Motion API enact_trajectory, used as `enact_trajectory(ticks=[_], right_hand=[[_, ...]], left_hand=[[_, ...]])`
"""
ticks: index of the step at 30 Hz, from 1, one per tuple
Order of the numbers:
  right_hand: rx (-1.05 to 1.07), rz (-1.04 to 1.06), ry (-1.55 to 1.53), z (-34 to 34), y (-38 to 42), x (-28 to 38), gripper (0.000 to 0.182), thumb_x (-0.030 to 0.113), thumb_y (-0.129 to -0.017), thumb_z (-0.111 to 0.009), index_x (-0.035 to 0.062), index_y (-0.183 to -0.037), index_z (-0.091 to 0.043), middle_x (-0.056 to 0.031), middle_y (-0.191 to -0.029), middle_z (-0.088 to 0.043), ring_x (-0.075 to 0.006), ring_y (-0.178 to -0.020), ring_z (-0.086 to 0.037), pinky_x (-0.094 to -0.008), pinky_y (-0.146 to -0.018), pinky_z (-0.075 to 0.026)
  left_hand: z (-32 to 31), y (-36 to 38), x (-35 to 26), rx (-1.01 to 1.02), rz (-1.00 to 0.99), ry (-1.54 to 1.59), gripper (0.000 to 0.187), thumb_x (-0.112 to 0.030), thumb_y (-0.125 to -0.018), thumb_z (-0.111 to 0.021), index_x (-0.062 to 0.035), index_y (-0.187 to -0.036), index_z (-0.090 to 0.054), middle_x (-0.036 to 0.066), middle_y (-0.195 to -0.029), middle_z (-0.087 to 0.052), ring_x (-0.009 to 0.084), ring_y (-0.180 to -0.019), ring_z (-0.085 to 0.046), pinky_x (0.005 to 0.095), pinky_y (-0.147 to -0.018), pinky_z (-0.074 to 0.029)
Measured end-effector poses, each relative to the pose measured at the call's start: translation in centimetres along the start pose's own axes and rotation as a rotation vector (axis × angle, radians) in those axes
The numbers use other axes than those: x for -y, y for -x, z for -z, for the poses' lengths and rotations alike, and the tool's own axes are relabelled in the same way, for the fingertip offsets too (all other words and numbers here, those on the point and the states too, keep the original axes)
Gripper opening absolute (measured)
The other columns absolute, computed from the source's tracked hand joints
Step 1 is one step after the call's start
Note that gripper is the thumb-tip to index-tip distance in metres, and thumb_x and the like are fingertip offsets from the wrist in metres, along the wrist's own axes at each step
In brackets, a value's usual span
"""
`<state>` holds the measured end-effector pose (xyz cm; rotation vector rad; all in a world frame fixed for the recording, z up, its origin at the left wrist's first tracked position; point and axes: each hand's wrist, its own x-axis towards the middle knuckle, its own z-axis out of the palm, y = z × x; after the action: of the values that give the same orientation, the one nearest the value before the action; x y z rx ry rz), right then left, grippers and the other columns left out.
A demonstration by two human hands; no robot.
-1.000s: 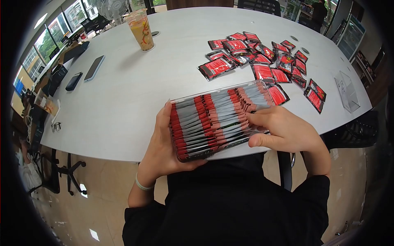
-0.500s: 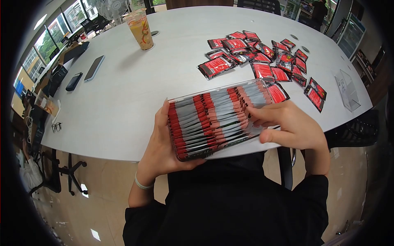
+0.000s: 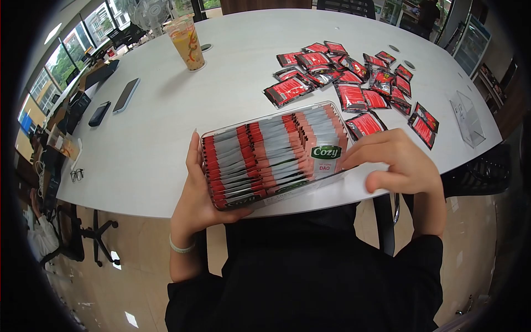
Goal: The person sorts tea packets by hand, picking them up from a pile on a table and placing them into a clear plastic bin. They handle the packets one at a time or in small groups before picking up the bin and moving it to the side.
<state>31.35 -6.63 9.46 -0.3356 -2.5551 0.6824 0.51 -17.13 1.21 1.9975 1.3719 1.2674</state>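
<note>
My left hand (image 3: 193, 202) grips the left end of a clear plastic box (image 3: 293, 191), thumb along the near side and fingers at the far side. Rows of red, grey and pink tea sachets (image 3: 271, 144) stand packed inside it, overlapping. At the right end a pink-and-white sachet (image 3: 325, 160) faces up, its green label reading "Cozy". My right hand (image 3: 406, 166) is at the box's right end, fingertips by the edge of that sachet. Its thumb is spread away from the fingers, and nothing shows between them.
Beyond the box lies a loose pile of red-and-black sachets (image 3: 348, 77) on the white table (image 3: 149, 155). A clear acrylic stand (image 3: 467, 122) is at the right. Toward the left are a drink cup (image 3: 187, 44), a phone (image 3: 126, 96), a dark case (image 3: 99, 113) and glasses (image 3: 77, 175).
The box has shifted left and tilted somewhat in my left hand. My right fingers have moved off the sachets to the box's right end, uncovering the "Cozy" label.
</note>
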Motion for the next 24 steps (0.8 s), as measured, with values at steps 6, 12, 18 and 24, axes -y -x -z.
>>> enact_trajectory(ticks=[6,12,18,24], right_hand=[[0.372,-0.207,0.407,-1.6,-2.8,1.7,0.069,0.058,-0.084,-0.044,-0.0069,-0.065,-0.056,-0.0172,-0.049,-0.048,-0.035,-0.05,-0.056,-0.0386,-0.055,-0.048],[0.472,-0.276,0.529,-2.5,-3.9,2.6,0.077,0.066,-0.08,-0.04,-0.0075,-0.064,-0.058,-0.0179,-0.063,-0.054,-0.0363,-0.055,-0.056,-0.0398,-0.053,-0.047],[0.394,-0.156,0.382,-2.1,-3.3,2.4,0.075,0.061,-0.085,-0.038,-0.0109,-0.08,-0.059,-0.0221,-0.066,-0.056,-0.0395,-0.058,-0.058,-0.0427,-0.06,-0.05],[0.424,-0.131,0.403,-1.9,-3.4,2.2,0.074,0.061,-0.085,-0.038,-0.0106,-0.076,-0.058,-0.0226,-0.071,-0.057,-0.0398,-0.057,-0.057,-0.0431,-0.058,-0.05]], left_hand=[[-0.1,-0.4,0.1,-0.007,0.019,0.059,0.139,-0.02,-0.044,-0.088,-0.001,-0.139,0.012,0.022,-0.133,-0.036,0.0327,-0.126,-0.035,0.0399,-0.105,-0.027],[-0.1,-0.5,0.1,-0.012,-0.023,0.039,0.138,-0.02,-0.044,-0.088,-0.0014,-0.139,0.01,0.022,-0.133,-0.036,0.0327,-0.126,-0.035,0.0403,-0.106,-0.026],[-0.1,-0.6,0.1,-0.013,-0.039,0.005,0.136,-0.02,-0.045,-0.087,-0.0025,-0.139,0.008,0.023,-0.132,-0.036,0.0341,-0.125,-0.036,0.0413,-0.106,-0.026],[-0.1,-0.7,0.1,-0.026,-0.018,-0.014,0.137,-0.02,-0.043,-0.088,-0.0031,-0.14,0.007,0.023,-0.132,-0.036,0.0349,-0.124,-0.037,0.0422,-0.105,-0.027]])
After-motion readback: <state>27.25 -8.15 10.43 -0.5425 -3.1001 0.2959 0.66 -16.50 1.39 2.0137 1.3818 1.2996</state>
